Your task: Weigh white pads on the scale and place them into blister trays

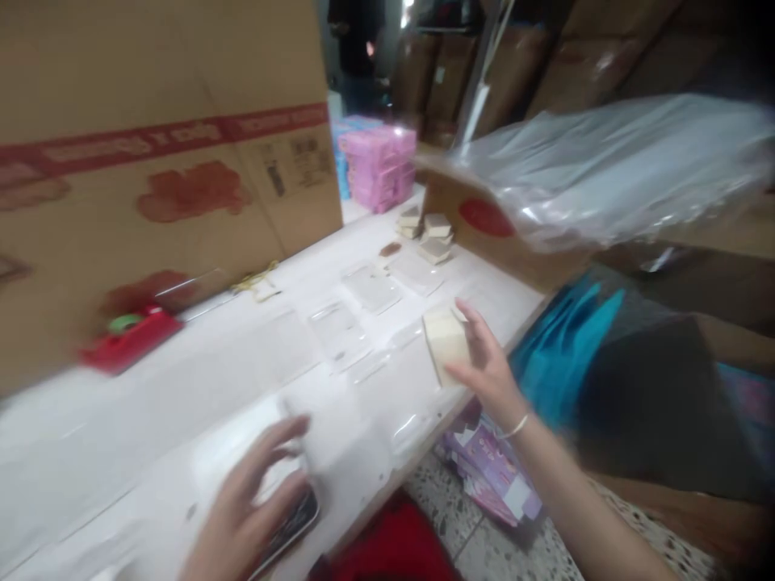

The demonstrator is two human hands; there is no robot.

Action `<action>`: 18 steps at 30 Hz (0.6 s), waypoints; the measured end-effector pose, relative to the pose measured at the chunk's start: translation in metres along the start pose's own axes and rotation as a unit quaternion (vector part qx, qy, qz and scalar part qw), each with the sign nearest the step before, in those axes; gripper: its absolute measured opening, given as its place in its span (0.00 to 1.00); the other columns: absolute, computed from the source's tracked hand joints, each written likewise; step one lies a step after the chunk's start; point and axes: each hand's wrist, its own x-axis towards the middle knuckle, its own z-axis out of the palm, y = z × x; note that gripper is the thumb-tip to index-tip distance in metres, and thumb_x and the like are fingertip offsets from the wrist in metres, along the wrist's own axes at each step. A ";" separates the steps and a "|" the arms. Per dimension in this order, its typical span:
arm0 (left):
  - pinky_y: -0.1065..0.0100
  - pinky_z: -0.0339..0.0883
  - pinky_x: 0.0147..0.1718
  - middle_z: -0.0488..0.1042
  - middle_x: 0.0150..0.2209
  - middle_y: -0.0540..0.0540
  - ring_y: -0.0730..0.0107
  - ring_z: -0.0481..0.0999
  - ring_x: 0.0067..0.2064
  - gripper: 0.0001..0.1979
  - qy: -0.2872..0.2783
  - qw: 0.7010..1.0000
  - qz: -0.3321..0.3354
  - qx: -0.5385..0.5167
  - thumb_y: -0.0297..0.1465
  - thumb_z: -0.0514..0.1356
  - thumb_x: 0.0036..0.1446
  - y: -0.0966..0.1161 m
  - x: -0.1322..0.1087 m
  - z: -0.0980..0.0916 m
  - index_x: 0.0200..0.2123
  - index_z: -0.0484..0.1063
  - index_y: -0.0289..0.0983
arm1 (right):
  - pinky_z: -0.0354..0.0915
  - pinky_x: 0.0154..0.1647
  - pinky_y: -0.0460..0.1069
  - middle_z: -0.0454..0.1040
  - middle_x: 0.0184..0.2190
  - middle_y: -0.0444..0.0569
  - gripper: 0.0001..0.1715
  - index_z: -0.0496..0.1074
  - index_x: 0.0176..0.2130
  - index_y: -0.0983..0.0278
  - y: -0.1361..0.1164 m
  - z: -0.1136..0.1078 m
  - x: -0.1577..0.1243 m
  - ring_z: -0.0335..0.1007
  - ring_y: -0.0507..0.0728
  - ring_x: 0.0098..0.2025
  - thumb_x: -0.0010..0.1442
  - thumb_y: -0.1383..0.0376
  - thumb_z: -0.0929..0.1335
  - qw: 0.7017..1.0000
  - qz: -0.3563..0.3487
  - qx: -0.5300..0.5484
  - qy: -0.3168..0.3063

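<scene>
My right hand (493, 375) grips a cream-coloured block (446, 343), perhaps a stack of cards, by its right side near the table's edge. Thumb and fingers lie at opposite ends of it. My left hand (251, 492) hovers at the front with thumb and fingers apart and nothing between them. Below it lies a dark, phone-like object (299, 516), partly covered by the hand. Several clear plastic trays (370, 286) rest flat on the white table (320, 403). Smaller cream stacks (436, 246) stand at the table's far end.
A large cardboard box (163, 89) borders the table's far left side, with a red tape dispenser (130, 339) before it. Pink boxes (379, 161) stand at the back. Plastic sheeting (605, 169) covers a carton on the right. Purple packaging (493, 472) lies below the table's edge.
</scene>
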 end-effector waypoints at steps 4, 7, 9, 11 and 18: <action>0.47 0.62 0.61 0.54 0.69 0.42 0.44 0.56 0.68 0.49 -0.064 0.968 0.049 -0.238 0.57 0.63 0.48 0.015 -0.005 0.028 0.69 0.48 0.52 | 0.63 0.61 0.58 0.61 0.60 0.55 0.62 0.42 0.69 0.51 -0.003 0.070 -0.070 0.63 0.66 0.61 0.48 0.57 0.78 0.990 -0.039 0.061 -0.124; 0.48 0.55 0.65 0.50 0.70 0.40 0.45 0.51 0.70 0.59 -0.068 0.955 0.064 -0.280 0.57 0.67 0.43 0.020 -0.018 0.027 0.71 0.41 0.49 | 0.60 0.64 0.60 0.58 0.63 0.54 0.65 0.36 0.70 0.49 0.004 0.106 -0.103 0.60 0.67 0.64 0.49 0.58 0.78 0.977 -0.066 0.078 -0.189; 0.49 0.55 0.65 0.51 0.70 0.39 0.44 0.53 0.69 0.59 -0.048 0.957 0.055 -0.279 0.56 0.68 0.43 0.020 -0.035 0.017 0.71 0.40 0.48 | 0.56 0.65 0.62 0.55 0.65 0.54 0.66 0.35 0.70 0.48 0.010 0.125 -0.117 0.56 0.68 0.66 0.50 0.56 0.77 0.973 -0.089 0.037 -0.209; 0.49 0.58 0.64 0.54 0.68 0.38 0.44 0.57 0.68 0.59 -0.021 0.957 0.047 -0.287 0.54 0.69 0.44 0.015 -0.055 0.006 0.71 0.40 0.48 | 0.50 0.68 0.64 0.52 0.67 0.54 0.63 0.38 0.70 0.48 0.013 0.138 -0.127 0.49 0.69 0.69 0.51 0.55 0.76 0.965 -0.146 -0.032 -0.218; 0.52 0.63 0.59 0.61 0.62 0.41 0.49 0.66 0.61 0.60 0.043 0.969 0.032 -0.243 0.33 0.73 0.45 -0.018 -0.120 -0.022 0.71 0.36 0.51 | 0.31 0.71 0.64 0.13 0.71 0.45 0.74 0.18 0.69 0.49 0.018 0.164 -0.151 0.13 0.63 0.73 0.51 0.45 0.75 0.904 -0.006 0.113 -0.412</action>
